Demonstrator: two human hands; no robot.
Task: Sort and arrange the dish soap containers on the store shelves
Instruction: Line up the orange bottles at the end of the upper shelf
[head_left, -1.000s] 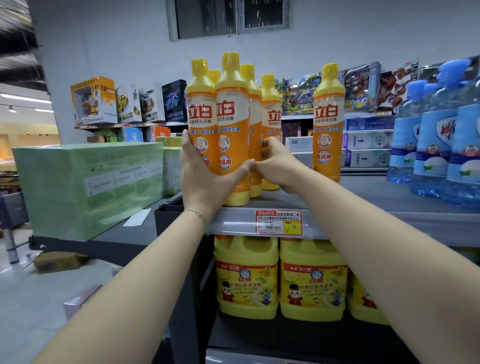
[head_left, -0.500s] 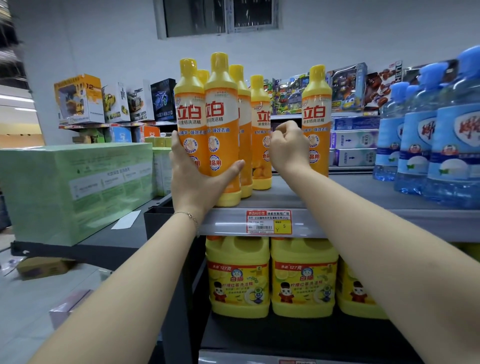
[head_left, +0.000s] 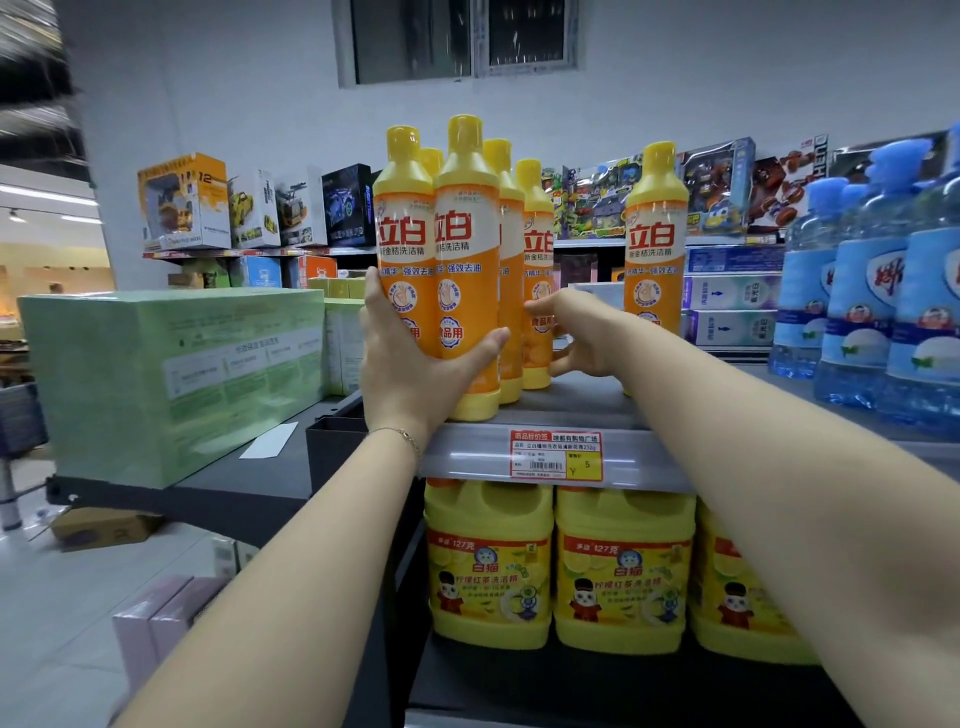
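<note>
Several tall orange dish soap bottles with yellow caps stand in a tight cluster (head_left: 467, 270) at the left end of the grey top shelf (head_left: 587, 410). My left hand (head_left: 415, 364) wraps around the two front bottles of that cluster near their bases. My right hand (head_left: 576, 332) reaches in beside the cluster with fingers spread, touching the rear bottle (head_left: 537, 291). One more orange bottle (head_left: 654, 249) stands alone to the right, partly hidden by my right forearm.
Yellow dish soap jugs (head_left: 491, 566) fill the shelf below. Blue water bottles (head_left: 872, 291) line the top shelf's right end. A large green carton (head_left: 166, 374) sits on the dark unit to the left. Toy boxes (head_left: 187, 202) stand on shelves behind.
My right hand has left the lone bottle, moved left and opened against the cluster's rear bottle. My left hand keeps its hold on the front bottles.
</note>
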